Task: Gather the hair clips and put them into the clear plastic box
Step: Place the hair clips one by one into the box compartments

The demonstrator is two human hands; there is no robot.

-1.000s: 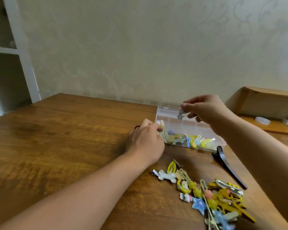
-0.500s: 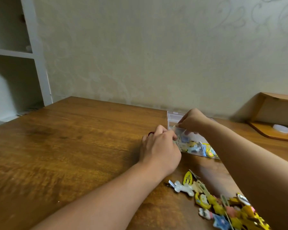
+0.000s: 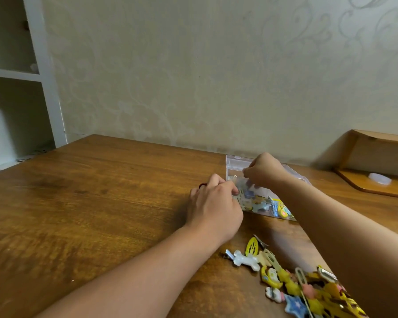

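Right hand (image 3: pixel 265 169) at the clear plastic box (image 3: pixel 233 165), right of middle; I cannot tell its grip. Left hand (image 3: pixel 214 207) pinches the box's near corner. A bump could tip it (clips spill).

right hand (image 3: pixel 265 169) lowered into clear plastic box (image 3: pixel 233 164)

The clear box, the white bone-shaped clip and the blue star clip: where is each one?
clear plastic box (image 3: pixel 234 166): head view, bare back-left wall.
white bone-shaped clip (image 3: pixel 246 260): head view, middle of its white body.
blue star clip (image 3: pixel 295 305): head view, centre of the star.
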